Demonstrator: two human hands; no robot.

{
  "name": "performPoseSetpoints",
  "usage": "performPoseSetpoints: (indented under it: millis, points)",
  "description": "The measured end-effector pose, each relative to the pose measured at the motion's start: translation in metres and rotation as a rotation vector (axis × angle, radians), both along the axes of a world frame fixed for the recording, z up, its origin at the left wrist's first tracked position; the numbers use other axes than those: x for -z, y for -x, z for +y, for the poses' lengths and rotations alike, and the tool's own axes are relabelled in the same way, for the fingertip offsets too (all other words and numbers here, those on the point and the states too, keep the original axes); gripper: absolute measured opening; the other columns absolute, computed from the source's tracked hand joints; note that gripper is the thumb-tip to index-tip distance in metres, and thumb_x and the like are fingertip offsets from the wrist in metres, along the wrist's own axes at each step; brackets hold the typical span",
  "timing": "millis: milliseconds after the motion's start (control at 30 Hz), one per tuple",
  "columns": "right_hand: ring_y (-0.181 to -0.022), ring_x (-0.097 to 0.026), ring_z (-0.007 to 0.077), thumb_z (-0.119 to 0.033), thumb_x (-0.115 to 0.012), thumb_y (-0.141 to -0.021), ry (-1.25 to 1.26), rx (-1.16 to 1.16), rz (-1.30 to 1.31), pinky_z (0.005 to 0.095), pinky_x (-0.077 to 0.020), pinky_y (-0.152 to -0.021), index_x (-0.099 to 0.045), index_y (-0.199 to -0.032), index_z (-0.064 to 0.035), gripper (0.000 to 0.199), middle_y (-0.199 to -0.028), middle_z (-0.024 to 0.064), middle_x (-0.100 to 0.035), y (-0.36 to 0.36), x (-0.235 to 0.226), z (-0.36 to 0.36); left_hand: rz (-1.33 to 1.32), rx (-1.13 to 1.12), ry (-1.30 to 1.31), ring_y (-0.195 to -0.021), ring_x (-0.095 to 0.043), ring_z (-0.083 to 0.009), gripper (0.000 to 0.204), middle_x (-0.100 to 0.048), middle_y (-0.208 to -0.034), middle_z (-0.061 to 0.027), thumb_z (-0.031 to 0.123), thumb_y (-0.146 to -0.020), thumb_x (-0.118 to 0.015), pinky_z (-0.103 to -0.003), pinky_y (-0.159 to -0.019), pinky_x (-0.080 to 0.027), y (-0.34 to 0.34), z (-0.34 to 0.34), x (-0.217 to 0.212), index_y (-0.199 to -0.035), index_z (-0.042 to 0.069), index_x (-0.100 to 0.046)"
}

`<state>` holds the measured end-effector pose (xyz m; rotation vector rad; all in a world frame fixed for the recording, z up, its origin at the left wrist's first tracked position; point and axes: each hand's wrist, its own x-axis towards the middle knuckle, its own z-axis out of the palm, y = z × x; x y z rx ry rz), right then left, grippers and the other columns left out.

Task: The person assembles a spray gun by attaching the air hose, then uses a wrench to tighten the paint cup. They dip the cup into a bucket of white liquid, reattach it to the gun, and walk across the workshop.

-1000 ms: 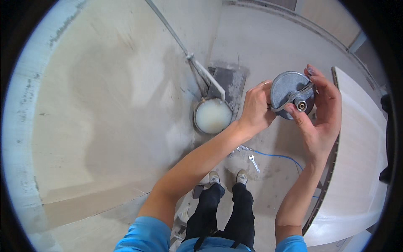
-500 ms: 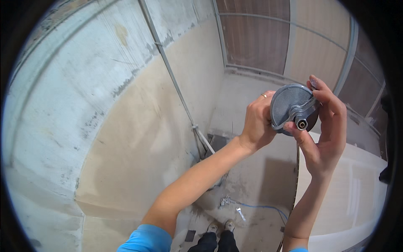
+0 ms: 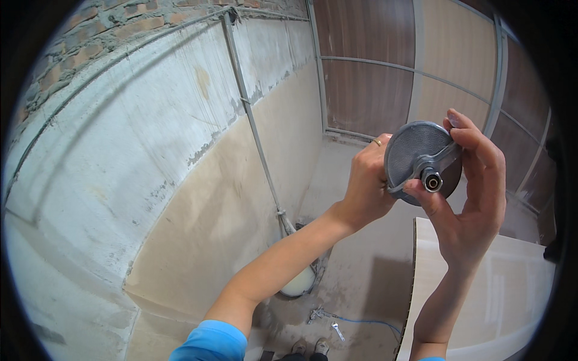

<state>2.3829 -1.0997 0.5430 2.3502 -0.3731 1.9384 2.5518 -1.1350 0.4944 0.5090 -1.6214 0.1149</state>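
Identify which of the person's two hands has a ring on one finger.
The left hand, gripping the left edge of the grey round shower head, wears a ring; the right hand, by the threaded inlet, shows none.

We hold a round grey metal shower head (image 3: 418, 157) up in front of us with both hands. Our left hand (image 3: 367, 186), a ring on one finger, grips its left edge from behind. Our right hand (image 3: 472, 192) wraps the right rim, thumb pressed just beside the threaded inlet (image 3: 431, 180) on its arm. Behind stands a plastered wall (image 3: 150, 150) with a thin grey pipe (image 3: 253, 126) running down it. Below, on the dusty floor, lie a white bucket (image 3: 299, 283), a spanner (image 3: 337, 330) and a blue hose (image 3: 367, 322). A pale board (image 3: 481, 301) leans at our right.
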Motion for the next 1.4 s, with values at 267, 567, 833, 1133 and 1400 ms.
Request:
performPoseSetpoints:
  millis: [267, 567, 833, 1133, 1400]
  points:
    - [-0.133, -0.061, 0.0369, -0.018, -0.097, -0.069, 0.055, 0.001, -0.012, 0.0494, -0.0496, -0.114, -0.058, -0.132, -0.0035, 0.076, -0.14, 0.022, -0.062, -0.003, -0.026, 0.023, -0.006, 0.121, 0.027, -0.091, -0.065, -0.0238, 0.032, -0.069, -0.098, -0.0103, 0.028, -0.085, -0.084, -0.036, -0.078, -0.052, -0.005, 0.015, -0.022, -0.092, 0.0, -0.071]
    - [-0.133, -0.06, 0.0365, -0.02, -0.098, -0.069, 0.055, 0.01, -0.01, 0.049, -0.0488, -0.115, -0.057, -0.131, -0.0022, 0.077, -0.14, 0.0234, -0.061, -0.011, -0.039, 0.044, 0.107, 0.135, 0.052, -0.092, -0.066, -0.0309, 0.049, -0.073, -0.09, -0.0082, 0.051, -0.088, -0.079, -0.042, -0.078, -0.053, -0.005, 0.034, -0.038, -0.079, 0.004, -0.069]
    - [-0.133, -0.06, 0.037, -0.02, -0.098, -0.069, 0.112, 0.012, 0.002, 0.0491, -0.0486, -0.115, -0.057, -0.132, -0.0017, 0.077, -0.14, 0.024, -0.061, -0.02, -0.049, 0.057, 0.101, 0.177, 0.077, -0.09, -0.065, -0.0292, 0.045, -0.073, -0.09, -0.0071, 0.047, -0.085, -0.083, -0.041, -0.079, -0.053, -0.014, 0.045, -0.05, -0.079, 0.005, -0.069]
    - [-0.133, -0.06, 0.0376, -0.021, -0.098, -0.069, 0.17, 0.052, 0.027, 0.0494, -0.0489, -0.114, -0.056, -0.132, -0.0017, 0.079, -0.14, 0.0246, -0.061, -0.03, -0.061, 0.075, 0.062, 0.124, 0.157, -0.076, -0.065, -0.0159, 0.026, -0.071, -0.084, -0.0043, 0.026, -0.081, -0.084, -0.031, -0.068, -0.052, -0.026, 0.051, -0.057, -0.082, 0.004, -0.071]
    - [-0.132, -0.06, 0.0383, -0.023, -0.097, -0.072, 0.24, -0.002, 0.047, 0.0489, -0.0496, -0.113, -0.056, -0.133, -0.0007, 0.077, -0.139, 0.0258, -0.061, -0.042, -0.067, 0.08, 0.055, 0.038, 0.187, -0.078, -0.067, -0.0158, 0.028, -0.072, -0.086, -0.0051, 0.027, -0.081, -0.084, -0.031, -0.069, -0.052, -0.034, 0.063, -0.063, -0.084, 0.003, -0.071]
